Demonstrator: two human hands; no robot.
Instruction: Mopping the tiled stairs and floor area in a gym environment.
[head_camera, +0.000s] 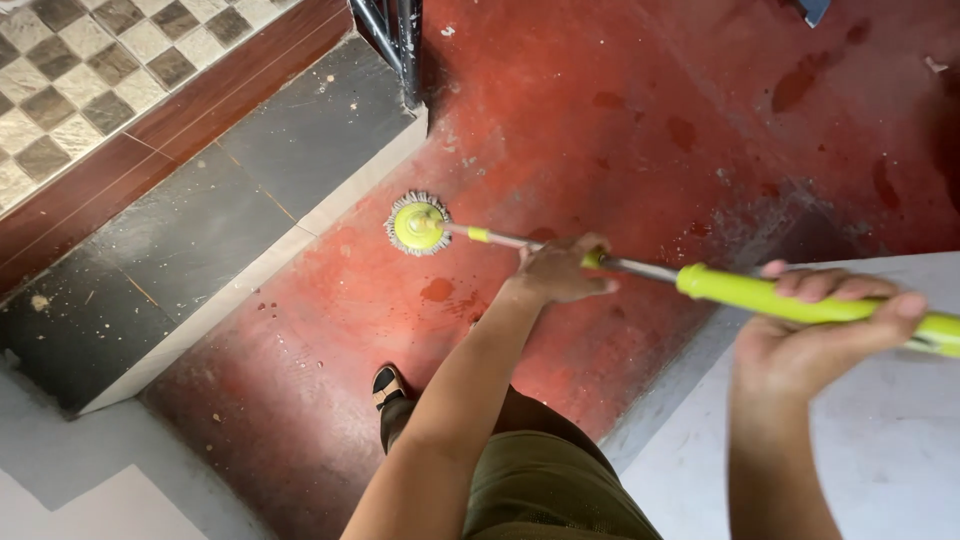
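A red floor (620, 160), wet in dark patches, fills most of the view, bordered on the left by a dark grey tiled step (200, 240). Across it slants a mop (560, 255), its metal pole running from upper left to lower right. The right hand (815, 335) has its grip closed around the yellow-green handle sleeve at the near end. The left hand (560, 272) closes on the pole farther down. Beyond both grips, the round fringed mop head (419, 224) rests on the floor just beside the step's edge.
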